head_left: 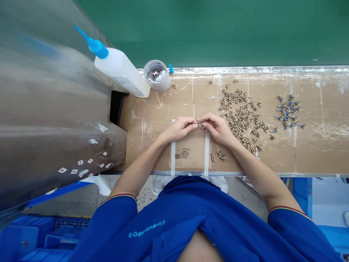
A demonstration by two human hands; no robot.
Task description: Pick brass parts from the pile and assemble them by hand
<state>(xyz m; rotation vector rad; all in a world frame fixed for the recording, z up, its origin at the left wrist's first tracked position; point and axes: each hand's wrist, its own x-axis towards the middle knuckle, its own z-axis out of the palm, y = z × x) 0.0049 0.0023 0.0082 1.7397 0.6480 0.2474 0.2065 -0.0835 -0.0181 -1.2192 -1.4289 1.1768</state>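
Brass-coloured part [200, 125] up in the air at the middle of the bench, tiny, pinched between the fingertips; left hand [179, 129] and right hand [215, 127] both curled nearly shut on it, meeting tip to tip; a close pinch like this, wrists low, looks the steady way to work something so small; loose pile of matching parts [240, 120] at 3 o'clock, just beside the right hand; blue-tipped parts [287, 112] farther out at 3 o'clock; white squeeze bottle [120, 71] and plastic tub [157, 75] at 10 and 11 o'clock, by the edge of the cardboard-covered bench [163, 109].
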